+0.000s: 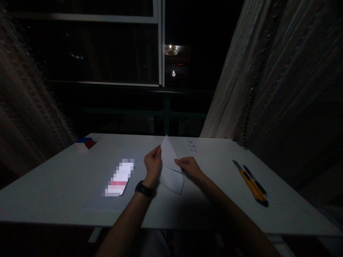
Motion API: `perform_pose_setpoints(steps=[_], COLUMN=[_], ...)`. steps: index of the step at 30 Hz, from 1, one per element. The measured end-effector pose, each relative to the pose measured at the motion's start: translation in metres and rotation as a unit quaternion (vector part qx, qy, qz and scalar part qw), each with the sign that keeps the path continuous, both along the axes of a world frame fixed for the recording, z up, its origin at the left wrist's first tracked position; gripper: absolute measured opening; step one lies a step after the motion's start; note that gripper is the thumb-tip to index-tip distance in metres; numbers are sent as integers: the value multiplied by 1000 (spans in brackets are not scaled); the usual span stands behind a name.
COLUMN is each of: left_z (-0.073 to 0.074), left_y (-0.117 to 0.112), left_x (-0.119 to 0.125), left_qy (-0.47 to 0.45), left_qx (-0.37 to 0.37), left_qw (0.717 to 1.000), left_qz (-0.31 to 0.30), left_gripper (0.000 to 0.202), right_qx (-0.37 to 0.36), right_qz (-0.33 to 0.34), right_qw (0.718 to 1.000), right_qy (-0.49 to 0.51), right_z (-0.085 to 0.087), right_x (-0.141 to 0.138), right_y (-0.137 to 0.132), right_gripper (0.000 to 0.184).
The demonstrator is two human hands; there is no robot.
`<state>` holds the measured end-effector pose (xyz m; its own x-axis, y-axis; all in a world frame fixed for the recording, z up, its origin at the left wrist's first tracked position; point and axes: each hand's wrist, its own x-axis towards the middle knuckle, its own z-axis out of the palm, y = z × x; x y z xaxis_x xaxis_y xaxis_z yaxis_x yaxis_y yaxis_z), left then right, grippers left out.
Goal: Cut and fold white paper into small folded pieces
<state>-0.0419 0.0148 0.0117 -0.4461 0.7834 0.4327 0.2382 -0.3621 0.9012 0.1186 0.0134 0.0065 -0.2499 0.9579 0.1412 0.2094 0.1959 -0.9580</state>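
Note:
A folded sheet of white paper (169, 157) is held above the middle of the table, its pointed end facing away from me. My left hand (153, 162) pinches its left edge between thumb and fingers; a dark watch is on that wrist. On the opposite edge, my right hand (189, 166) grips the paper with the thumb on top. Below the hands, the paper's lower part (173, 180) widens, with a dark line or fold edge across it. Dim light hides the finer folds.
Left of my hands lies a lit phone (120, 178), its screen blurred. A small blue, red and white block (85, 143) sits at the far left. To the right are a yellow box cutter (253, 185) and a dark pen (254, 179). Small dark marks (191, 145) show near the table's (214, 150) back edge.

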Motion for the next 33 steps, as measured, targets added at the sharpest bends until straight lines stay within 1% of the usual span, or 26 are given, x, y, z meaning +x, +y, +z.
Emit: perform_pose_setpoints(steps=[2, 6, 7, 11, 12, 16, 20, 24, 28, 29, 33], left_z=[1, 2, 2, 2, 2, 2, 3, 5, 5, 4, 2], left_y=[0, 0, 0, -1, -1, -1, 0, 0, 1, 1, 4], left_x=[0, 0, 1, 0, -1, -3, -7, -10, -12, -12, -14], left_qy=[-7, -6, -4, -1, 0, -5, -11, 4, -3, -7, -14], left_qx=[-2, -4, -2, 4, 4, 8, -2, -18, -12, -10, -4], left_qw=[1000, 1000, 1000, 1000, 1000, 1000, 1000, 999, 999, 999, 999], left_qz=[6, 9, 11, 16, 14, 14, 24, 40, 45, 43, 45], left_gripper=[33, 33, 33, 32, 32, 32, 32, 32, 33, 33, 33], right_qx=[-12, 14, 14, -9, -6, 13, 1, 28, -15, -18, 29], right_qz=[17, -10, -3, 60, 60, 19, 59, 36, 105, 112, 101], right_qw=[1000, 1000, 1000, 998, 998, 999, 998, 998, 994, 993, 993], right_qy=[7, -3, -4, -8, -15, -24, -24, -47, -33, -34, -58], right_z=[0, 2, 3, 4, 4, 4, 5, 4, 3, 3, 5], right_x=[1, 2, 2, 5, 6, 6, 5, 6, 8, 9, 10], right_y=[0, 0, -1, -2, -1, 0, -1, 0, 2, 2, 2], right_gripper=[46, 46, 46, 46, 46, 45, 46, 46, 43, 43, 45])
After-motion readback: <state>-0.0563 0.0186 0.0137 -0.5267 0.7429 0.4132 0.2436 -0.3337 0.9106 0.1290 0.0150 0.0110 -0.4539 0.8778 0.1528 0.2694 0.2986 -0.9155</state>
